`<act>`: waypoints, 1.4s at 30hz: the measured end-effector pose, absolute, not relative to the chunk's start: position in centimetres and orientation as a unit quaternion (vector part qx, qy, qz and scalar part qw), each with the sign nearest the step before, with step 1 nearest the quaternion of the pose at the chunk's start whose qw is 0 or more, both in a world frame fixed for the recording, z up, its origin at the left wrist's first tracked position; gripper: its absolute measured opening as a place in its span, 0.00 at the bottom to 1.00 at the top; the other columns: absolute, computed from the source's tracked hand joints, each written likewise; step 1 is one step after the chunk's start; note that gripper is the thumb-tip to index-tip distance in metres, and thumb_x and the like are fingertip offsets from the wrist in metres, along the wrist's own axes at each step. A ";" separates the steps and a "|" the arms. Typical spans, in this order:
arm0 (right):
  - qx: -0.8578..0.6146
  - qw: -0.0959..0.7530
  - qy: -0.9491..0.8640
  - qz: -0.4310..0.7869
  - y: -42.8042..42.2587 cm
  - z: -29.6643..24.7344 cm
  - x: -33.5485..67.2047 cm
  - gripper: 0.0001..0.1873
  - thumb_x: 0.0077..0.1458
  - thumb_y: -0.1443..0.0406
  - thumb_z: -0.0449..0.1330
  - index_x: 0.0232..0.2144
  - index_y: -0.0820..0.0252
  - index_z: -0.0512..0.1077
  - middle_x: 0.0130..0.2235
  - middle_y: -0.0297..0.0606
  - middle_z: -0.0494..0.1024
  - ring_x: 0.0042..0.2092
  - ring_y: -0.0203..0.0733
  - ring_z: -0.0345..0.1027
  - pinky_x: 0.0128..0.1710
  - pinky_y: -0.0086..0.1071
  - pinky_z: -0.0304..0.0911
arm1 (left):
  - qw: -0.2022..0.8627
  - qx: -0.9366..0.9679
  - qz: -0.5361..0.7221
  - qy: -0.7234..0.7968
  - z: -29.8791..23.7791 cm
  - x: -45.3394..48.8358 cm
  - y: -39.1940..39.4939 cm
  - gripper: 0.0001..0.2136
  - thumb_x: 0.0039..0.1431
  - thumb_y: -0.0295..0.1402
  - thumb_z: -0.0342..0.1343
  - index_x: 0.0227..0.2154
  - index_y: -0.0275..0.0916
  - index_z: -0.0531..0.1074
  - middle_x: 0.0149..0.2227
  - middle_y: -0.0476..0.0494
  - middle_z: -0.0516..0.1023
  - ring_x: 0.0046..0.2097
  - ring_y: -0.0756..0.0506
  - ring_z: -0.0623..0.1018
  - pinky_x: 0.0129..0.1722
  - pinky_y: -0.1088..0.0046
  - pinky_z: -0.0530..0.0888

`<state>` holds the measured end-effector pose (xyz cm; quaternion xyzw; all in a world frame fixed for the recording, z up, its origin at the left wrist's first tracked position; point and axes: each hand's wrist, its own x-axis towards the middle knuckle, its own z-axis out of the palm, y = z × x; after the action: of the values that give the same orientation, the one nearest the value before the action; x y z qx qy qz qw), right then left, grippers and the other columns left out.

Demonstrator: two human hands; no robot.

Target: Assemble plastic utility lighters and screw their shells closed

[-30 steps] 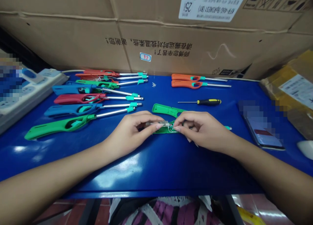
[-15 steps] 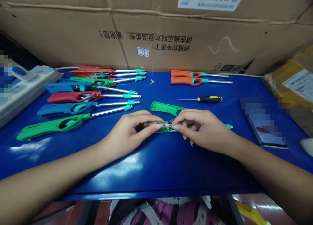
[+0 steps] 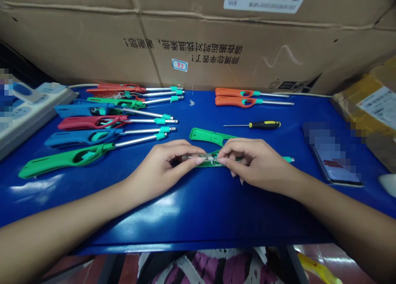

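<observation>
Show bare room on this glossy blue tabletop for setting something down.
Bare: the tabletop between the left hand, right hand and front edge; also between two orange plastic lighters and the dark flat phone. Crowded: back left, with multicoloured metal-necked lighters; centre, green plastic shells about the hands.

Small makeshift workshop, by look of it: blue table (image 3: 198,222), screwdriver (image 3: 266,125), opened green casing (image 3: 208,135), row of long-necked lighters (image 3: 93,122), big carton (image 3: 198,32) behind.

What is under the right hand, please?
A green casing half and another green piece pass under the right hand; a teal tip shows beyond. What lies between is covered.
</observation>
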<state>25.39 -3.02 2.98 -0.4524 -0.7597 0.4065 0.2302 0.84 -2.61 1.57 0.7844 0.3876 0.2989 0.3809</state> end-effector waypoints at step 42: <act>-0.420 0.227 -0.802 0.358 -3.2 2.9 25.3 0.07 0.63 0.67 0.58 0.34 0.60 0.76 0.30 0.32 0.73 0.29 0.31 0.64 0.28 0.27 0.59 | 0.356 0.800 0.315 0.366 1.3 0.9 -2.9 0.08 0.66 0.32 0.60 0.44 0.40 0.82 0.39 0.45 0.83 0.38 0.49 0.80 0.36 0.77 0.76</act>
<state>25.25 -3.15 2.91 -0.4203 -0.8022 0.3583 0.2269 0.90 -2.92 1.29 0.8002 0.3658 0.3147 0.3561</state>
